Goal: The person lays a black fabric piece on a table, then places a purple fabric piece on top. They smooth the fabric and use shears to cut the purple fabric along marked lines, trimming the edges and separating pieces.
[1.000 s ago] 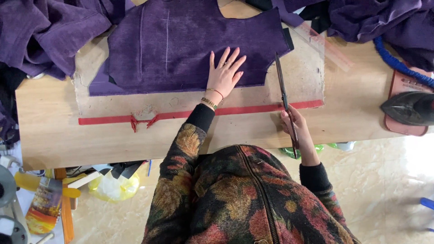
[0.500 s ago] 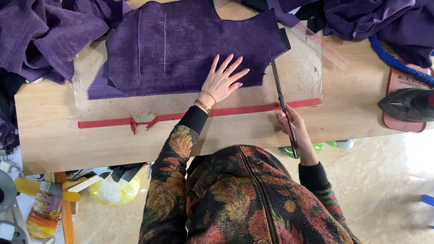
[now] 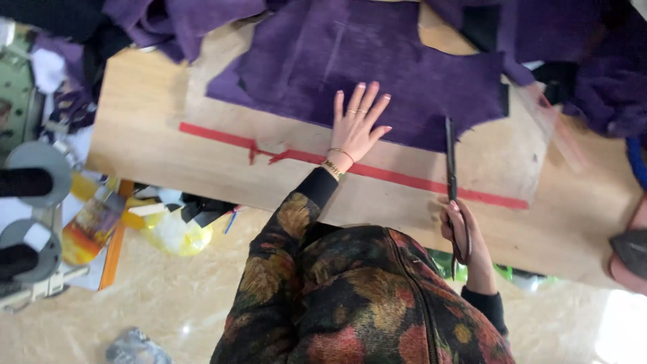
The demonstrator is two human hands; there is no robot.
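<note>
Left hand [image 3: 357,128] is spread flat, fingers fanned, pressing the purple fabric piece [image 3: 377,67] onto the desk [image 3: 148,141], holding nothing. Right hand [image 3: 465,236] is curled shut through the handles of the long scissors [image 3: 450,162]. Their blades run straight away from the person, tips just meeting the cloth's near edge, to the right of the flat hand. So the scissors hand is nearer the cut edge. A red tape line [image 3: 418,182] crosses under the blades. More purple cloth [image 3: 168,17] is heaped behind, clear of the blades.
</note>
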